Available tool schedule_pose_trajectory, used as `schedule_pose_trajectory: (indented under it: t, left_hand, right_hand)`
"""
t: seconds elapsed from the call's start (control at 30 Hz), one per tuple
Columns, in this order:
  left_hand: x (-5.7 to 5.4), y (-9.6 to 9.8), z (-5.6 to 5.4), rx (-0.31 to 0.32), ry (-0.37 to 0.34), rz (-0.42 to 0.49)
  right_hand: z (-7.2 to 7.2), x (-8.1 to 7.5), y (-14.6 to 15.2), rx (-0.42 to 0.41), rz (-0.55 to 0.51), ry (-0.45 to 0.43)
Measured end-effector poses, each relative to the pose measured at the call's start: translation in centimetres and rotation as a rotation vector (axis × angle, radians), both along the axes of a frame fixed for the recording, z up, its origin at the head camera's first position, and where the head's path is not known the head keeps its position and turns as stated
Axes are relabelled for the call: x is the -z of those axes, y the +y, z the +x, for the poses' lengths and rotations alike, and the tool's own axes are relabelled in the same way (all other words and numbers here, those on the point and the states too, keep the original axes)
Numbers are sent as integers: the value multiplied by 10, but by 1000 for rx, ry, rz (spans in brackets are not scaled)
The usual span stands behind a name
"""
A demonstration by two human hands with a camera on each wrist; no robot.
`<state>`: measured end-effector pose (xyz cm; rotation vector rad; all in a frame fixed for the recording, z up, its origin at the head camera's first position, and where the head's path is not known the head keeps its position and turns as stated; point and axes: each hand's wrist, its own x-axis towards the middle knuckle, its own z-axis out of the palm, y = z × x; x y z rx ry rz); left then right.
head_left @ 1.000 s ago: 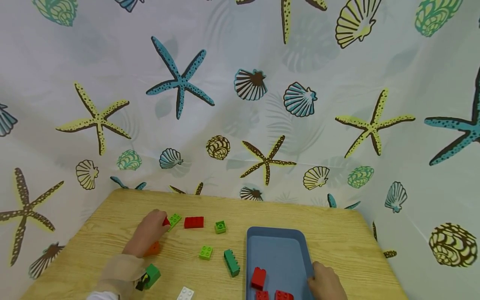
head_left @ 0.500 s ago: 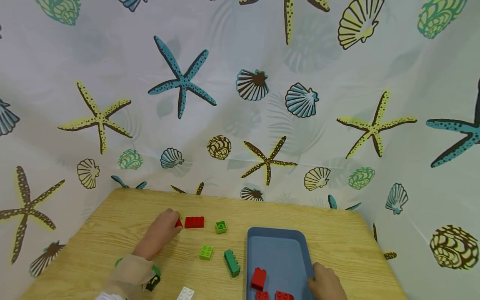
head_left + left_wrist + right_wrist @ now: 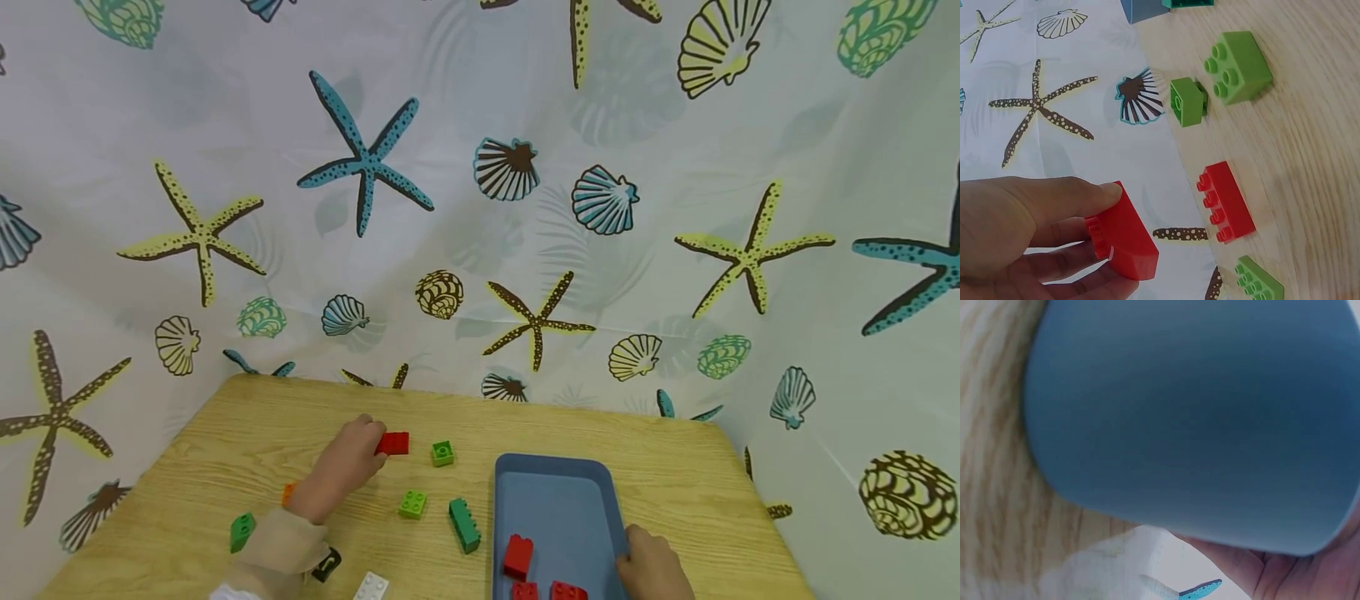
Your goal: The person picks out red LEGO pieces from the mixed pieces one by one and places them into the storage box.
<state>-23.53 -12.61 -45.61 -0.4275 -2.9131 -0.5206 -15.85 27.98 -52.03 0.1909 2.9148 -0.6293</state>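
My left hand [image 3: 347, 457] is over the far left part of the table. Between thumb and fingers it pinches a red toy brick [image 3: 1129, 236] with a rounded end, plain in the left wrist view. Beyond the fingers, a second red brick [image 3: 397, 443] lies on the table, apart from the held one in the left wrist view. A blue-grey tray [image 3: 555, 500] stands right of centre with several red bricks [image 3: 517, 557] at its near end. My right hand [image 3: 654, 565] grips the tray's right rim; the tray wall hides part of it in the right wrist view.
Light green bricks [image 3: 412, 504] and a dark green brick [image 3: 464, 525] lie between my left hand and the tray. Nearer are a white brick [image 3: 371, 587] and a black piece [image 3: 327, 565]. A green brick [image 3: 242, 531] sits left of my forearm. A patterned curtain [image 3: 465, 208] hangs behind.
My left hand has moved right across the table with the red brick, toward the other red brick. An orange brick and a green brick show again beside the forearm. Right hand and tray stay put.
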Motion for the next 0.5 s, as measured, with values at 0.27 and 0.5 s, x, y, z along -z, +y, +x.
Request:
schedule_pose_trajectory:
  t: [0.27,0.5]
  left_hand:
    - [-5,14,2,17,-30,3]
    - [-6,28,4,36,-27,27]
  right_hand:
    - [0,-2,-2,-5,-4,9]
    - [1,-2,0,-5,-3,8]
